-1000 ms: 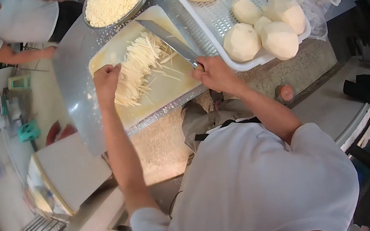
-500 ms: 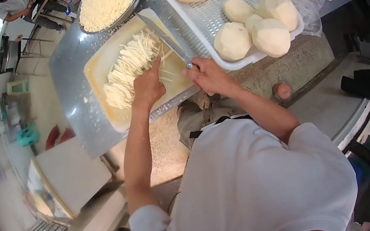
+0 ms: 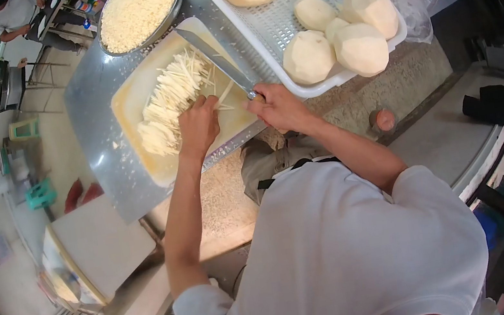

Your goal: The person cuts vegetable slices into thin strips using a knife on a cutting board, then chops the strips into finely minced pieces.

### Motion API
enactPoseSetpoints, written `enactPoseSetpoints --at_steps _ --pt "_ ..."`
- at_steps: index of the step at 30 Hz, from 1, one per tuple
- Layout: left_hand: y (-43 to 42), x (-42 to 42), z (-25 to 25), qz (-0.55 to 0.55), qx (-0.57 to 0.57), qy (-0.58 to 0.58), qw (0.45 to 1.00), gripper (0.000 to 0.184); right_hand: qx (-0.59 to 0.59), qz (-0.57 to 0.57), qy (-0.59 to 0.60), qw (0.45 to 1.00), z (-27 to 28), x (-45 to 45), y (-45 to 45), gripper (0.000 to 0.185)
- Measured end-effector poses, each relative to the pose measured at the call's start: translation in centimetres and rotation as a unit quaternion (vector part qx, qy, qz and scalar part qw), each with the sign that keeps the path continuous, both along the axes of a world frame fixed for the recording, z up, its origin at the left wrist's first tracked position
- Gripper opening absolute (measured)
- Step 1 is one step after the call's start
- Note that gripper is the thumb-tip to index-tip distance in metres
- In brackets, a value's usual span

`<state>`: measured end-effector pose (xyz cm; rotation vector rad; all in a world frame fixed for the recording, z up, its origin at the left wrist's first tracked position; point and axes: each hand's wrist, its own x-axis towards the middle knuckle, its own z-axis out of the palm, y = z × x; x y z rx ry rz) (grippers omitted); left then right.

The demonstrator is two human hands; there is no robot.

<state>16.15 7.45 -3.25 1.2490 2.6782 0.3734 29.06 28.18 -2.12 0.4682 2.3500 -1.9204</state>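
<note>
My right hand (image 3: 284, 108) grips the handle of a long kitchen knife (image 3: 215, 57). Its blade slants to the upper left over the cutting board (image 3: 138, 101), beside the cut strips. A heap of pale vegetable strips (image 3: 173, 101) runs diagonally across that board. At the heap's near side my left hand (image 3: 200, 126) rests with its fingers curled down; whatever lies under the fingertips is hidden. A few loose strips (image 3: 225, 94) lie between the left hand and the knife.
A white perforated basket (image 3: 290, 84) with several peeled round root vegetables (image 3: 361, 50) stands right of the board. Behind the board is a metal bowl (image 3: 170, 25) of finely chopped pale pieces (image 3: 138, 13). A clear plastic bag (image 3: 415, 19) touches the basket. Another person (image 3: 15, 17) is far back left.
My left index finger was stretched out over the strips; now the fingers are curled in and the hand sits lower beside the heap. The knife stays in my right hand, nearly unmoved.
</note>
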Motion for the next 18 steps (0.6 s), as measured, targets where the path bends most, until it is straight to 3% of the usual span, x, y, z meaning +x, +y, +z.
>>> enactPoseSetpoints --at_steps 3,12,15,18 --pt "0.6 0.4 -0.3 0.076 0.076 -0.005 0.994 0.033 0.002 0.006 0.007 1.0 0.0 0.0 -0.1 0.033" --pt "0.1 0.9 -1.2 0.078 -0.033 -0.03 0.996 0.022 0.008 0.022 -0.01 1.0 -0.9 -0.8 0.2 0.035" --pt "-0.8 1.4 -1.1 0.041 0.063 0.042 0.996 0.019 0.014 0.027 -0.002 1.0 -0.9 -0.8 0.3 0.035" --pt "0.0 1.6 -1.8 0.079 0.152 0.035 0.985 0.019 0.012 0.017 0.0 1.0 -0.7 -0.8 0.1 0.035"
